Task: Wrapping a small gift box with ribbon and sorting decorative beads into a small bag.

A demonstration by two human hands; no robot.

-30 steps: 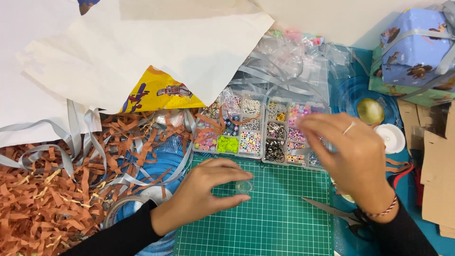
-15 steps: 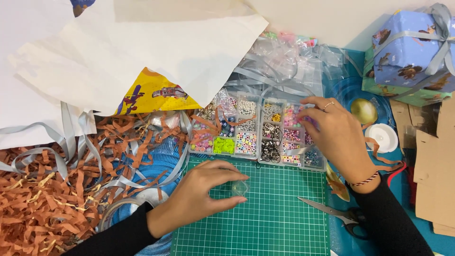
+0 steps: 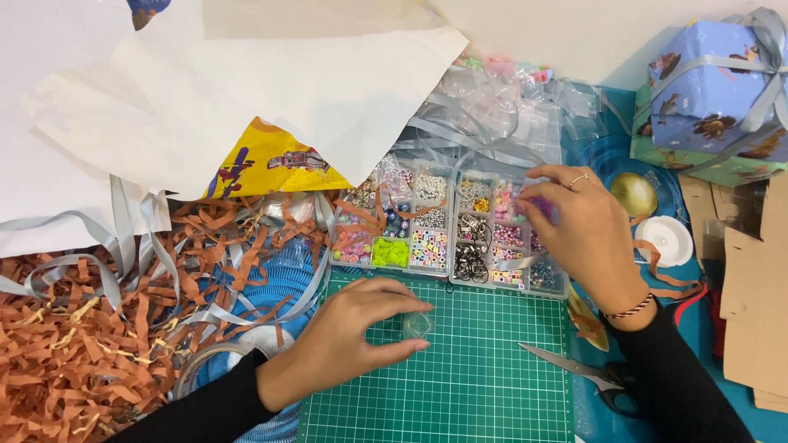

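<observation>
The left hand (image 3: pixel 345 340) rests on a green cutting mat (image 3: pixel 460 377) with its grip closed lightly around a small clear round container (image 3: pixel 417 324), thumb below and fingers curled over the top, the container standing on the mat just in front of the bead box (image 3: pixel 447 226). The right hand (image 3: pixel 587 234) hovers over the right half of that box, its fingertips (image 3: pixel 538 197) pinched together above the compartments; something purple shows at the pinch, but it is too small to tell whether a bead is held. The bead box is a clear divided case full of small beads in many colours, with one compartment of bright green ones at the lower left, and it lies touching the far edge of the mat. A pair of scissors (image 3: pixel 587 377) lies on the mat's right edge, near the right forearm. To the left of the mat spreads a heap of shredded orange paper (image 3: pixel 74 353) mixed with grey ribbon (image 3: pixel 123 254). Large white paper sheets (image 3: pixel 246 90) cover the far side of the counter, one showing a yellow printed underside. At the far right sits a blue wrapped gift box (image 3: pixel 710 86) tied with grey ribbon, with a gold ball (image 3: pixel 634 194) and a white round spool (image 3: pixel 665 239) between it and the right hand.
</observation>
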